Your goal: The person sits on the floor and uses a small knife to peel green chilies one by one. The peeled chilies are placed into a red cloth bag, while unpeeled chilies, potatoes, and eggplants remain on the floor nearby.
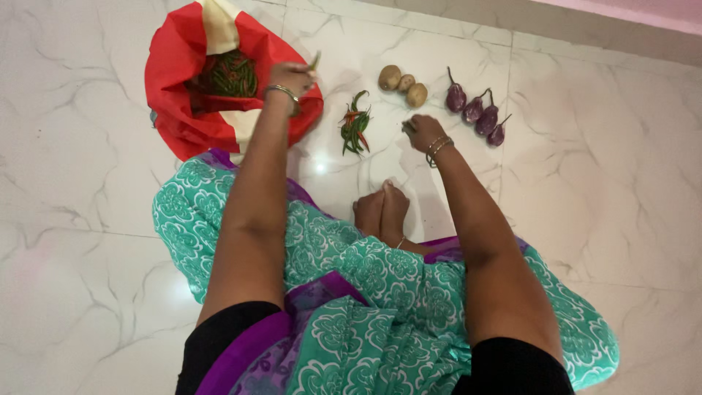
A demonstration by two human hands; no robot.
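your feet (382, 208) rest on the marble floor (599, 219) just past your green patterned lap. beyond them your right hand (423, 132) hangs low over the tiles, fingers curled in; you cannot tell what, if anything, it pinches. left of it lies a small pile of chillies (355, 124). your left hand (291, 76) is closed on one green chilli (315, 61), lifted at the rim of the red bag (172, 73) of green pods. farthest lie three potatoes (403, 84) and four small aubergines (477, 110).

head cam | looks steeply down, forward over lap | floor (585, 219) near, probably arm's reach | single view
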